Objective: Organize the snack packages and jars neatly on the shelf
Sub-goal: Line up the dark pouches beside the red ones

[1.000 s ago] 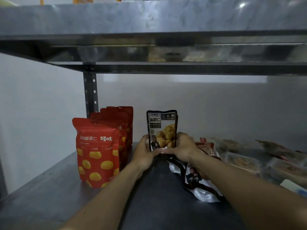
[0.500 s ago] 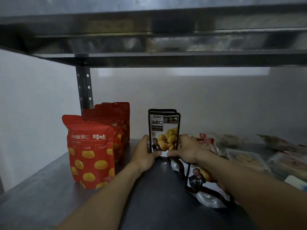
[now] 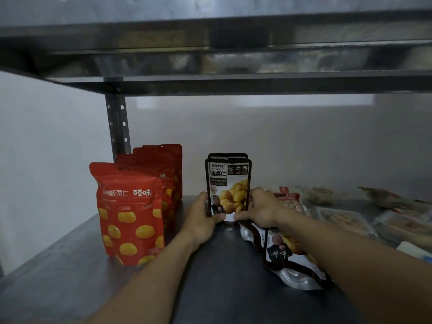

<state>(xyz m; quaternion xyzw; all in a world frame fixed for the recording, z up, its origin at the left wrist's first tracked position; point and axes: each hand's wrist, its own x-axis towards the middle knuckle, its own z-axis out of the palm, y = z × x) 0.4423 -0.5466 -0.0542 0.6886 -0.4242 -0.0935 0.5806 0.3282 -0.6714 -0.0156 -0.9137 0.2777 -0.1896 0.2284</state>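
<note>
A black-and-white chestnut pouch (image 3: pixel 228 181) stands upright on the metal shelf (image 3: pixel 222 288), with a second like it just behind. My left hand (image 3: pixel 201 218) grips its lower left edge and my right hand (image 3: pixel 258 210) grips its lower right edge. Left of them stands a row of red chestnut bags (image 3: pixel 131 213), one behind another. More black-and-white pouches (image 3: pixel 294 265) lie flat under my right forearm.
Clear-wrapped snack trays and packets (image 3: pixel 346 218) lie scattered at the right back of the shelf. A perforated steel post (image 3: pixel 118 127) rises behind the red bags. The upper shelf (image 3: pixel 233 54) hangs low overhead. A white wall closes the back.
The pouch stays held upright between both hands; a second pouch now shows behind it. The view has tilted down slightly, so everything sits a little lower and left.
</note>
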